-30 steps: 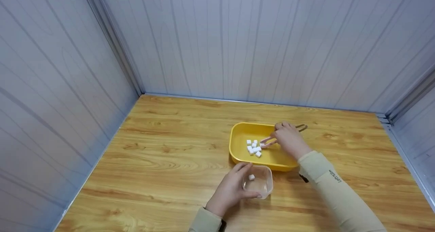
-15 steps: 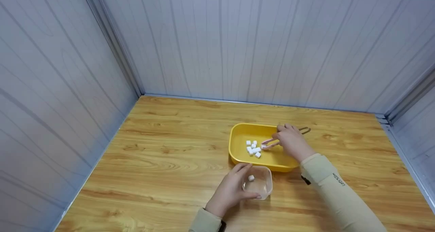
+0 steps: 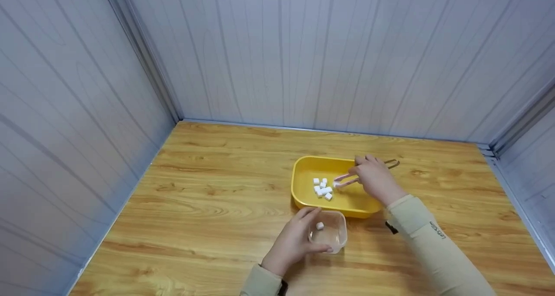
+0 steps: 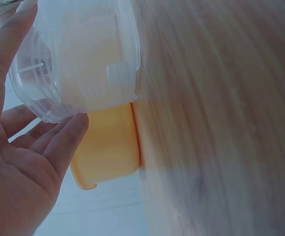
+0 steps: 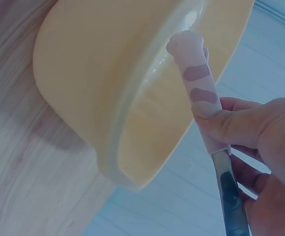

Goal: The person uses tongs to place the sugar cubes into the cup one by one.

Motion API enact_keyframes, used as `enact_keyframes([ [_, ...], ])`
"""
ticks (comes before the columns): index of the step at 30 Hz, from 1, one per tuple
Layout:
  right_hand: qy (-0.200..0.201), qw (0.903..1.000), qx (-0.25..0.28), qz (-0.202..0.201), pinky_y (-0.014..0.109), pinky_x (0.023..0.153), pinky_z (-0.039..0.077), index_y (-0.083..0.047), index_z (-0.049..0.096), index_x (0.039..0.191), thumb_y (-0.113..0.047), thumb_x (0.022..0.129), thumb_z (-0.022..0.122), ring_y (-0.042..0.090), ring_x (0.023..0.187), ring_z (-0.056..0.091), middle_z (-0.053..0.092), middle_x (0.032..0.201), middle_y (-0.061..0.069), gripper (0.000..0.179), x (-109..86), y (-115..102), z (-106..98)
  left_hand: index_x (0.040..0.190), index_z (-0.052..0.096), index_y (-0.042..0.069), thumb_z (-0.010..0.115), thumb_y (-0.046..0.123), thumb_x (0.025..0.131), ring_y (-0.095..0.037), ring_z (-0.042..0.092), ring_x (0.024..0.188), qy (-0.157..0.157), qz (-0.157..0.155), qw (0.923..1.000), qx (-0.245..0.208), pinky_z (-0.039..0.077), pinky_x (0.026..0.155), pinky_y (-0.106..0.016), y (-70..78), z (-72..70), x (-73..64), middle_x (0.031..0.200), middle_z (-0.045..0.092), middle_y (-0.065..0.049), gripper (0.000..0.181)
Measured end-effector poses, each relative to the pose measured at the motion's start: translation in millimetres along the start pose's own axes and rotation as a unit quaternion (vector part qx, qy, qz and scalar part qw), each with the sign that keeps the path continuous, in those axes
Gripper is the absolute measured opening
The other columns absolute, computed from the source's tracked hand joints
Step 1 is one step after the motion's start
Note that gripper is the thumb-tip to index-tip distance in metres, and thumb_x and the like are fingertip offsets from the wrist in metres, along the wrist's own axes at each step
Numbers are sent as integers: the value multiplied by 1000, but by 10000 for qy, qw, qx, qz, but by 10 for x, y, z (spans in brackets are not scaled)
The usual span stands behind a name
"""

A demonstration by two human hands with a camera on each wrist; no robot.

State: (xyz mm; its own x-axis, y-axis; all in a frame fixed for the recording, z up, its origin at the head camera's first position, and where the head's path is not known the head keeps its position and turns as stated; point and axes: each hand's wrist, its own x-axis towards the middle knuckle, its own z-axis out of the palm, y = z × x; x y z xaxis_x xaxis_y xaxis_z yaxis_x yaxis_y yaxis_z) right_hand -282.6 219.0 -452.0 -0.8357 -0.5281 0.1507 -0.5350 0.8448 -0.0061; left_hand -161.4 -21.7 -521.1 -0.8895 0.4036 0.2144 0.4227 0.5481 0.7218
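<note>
In the head view my left hand (image 3: 295, 237) holds a small clear plastic container (image 3: 340, 229), thumb on the near side and fingers on the far side. One white cube (image 3: 320, 226) lies inside it. My right hand (image 3: 378, 179) pinches a pair of tongs (image 3: 393, 163) over a yellow basin (image 3: 297, 174). The tongs have pink paw-shaped tips (image 5: 186, 44) and a metal handle. A white cube (image 3: 336, 184) shows between the tips. Just left of the tips, several white cubes (image 3: 322, 190) lie together on the basin floor.
Everything stands on a wood-grain table (image 3: 208, 209). The basin stands directly behind the container. Pale panel walls (image 3: 260, 57) enclose the table at the back, left and right.
My right hand and the tongs have shifted slightly right, with the cube at the tips now farther from the group. The left hand and container have stayed nearly still.
</note>
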Motion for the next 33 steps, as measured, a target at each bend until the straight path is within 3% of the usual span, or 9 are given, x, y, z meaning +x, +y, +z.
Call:
enact_keyframes([
  [11, 134, 9999, -85, -47, 46, 75, 44, -13, 76, 98, 0, 74, 79, 26, 82, 45, 58, 92, 7, 28, -73, -62, -126, 142, 45, 7, 83, 47, 66, -10, 49, 115, -75, -97, 9999, 82, 41, 101, -30, 4, -7, 17, 132, 48, 3, 94],
  [20, 412, 9987, -174, -237, 38, 66, 43, -13, 76, 99, 0, 71, 81, 24, 77, 43, 55, 87, 4, 31, -189, -172, -346, 139, 46, 2, 84, 45, 66, -13, 51, 113, 99, 238, 9997, 56, 42, 100, -30, -25, 20, 10, 130, 50, -5, 94],
  [33, 622, 9969, -6, -473, 37, 68, 41, -12, 75, 101, 2, 72, 81, 24, 79, 43, 55, 91, 4, 33, -505, -429, -600, 141, 46, 6, 85, 43, 65, -13, 50, 114, 22, 61, 10000, -73, 40, 102, -29, -7, 13, 3, 132, 49, -2, 93],
])
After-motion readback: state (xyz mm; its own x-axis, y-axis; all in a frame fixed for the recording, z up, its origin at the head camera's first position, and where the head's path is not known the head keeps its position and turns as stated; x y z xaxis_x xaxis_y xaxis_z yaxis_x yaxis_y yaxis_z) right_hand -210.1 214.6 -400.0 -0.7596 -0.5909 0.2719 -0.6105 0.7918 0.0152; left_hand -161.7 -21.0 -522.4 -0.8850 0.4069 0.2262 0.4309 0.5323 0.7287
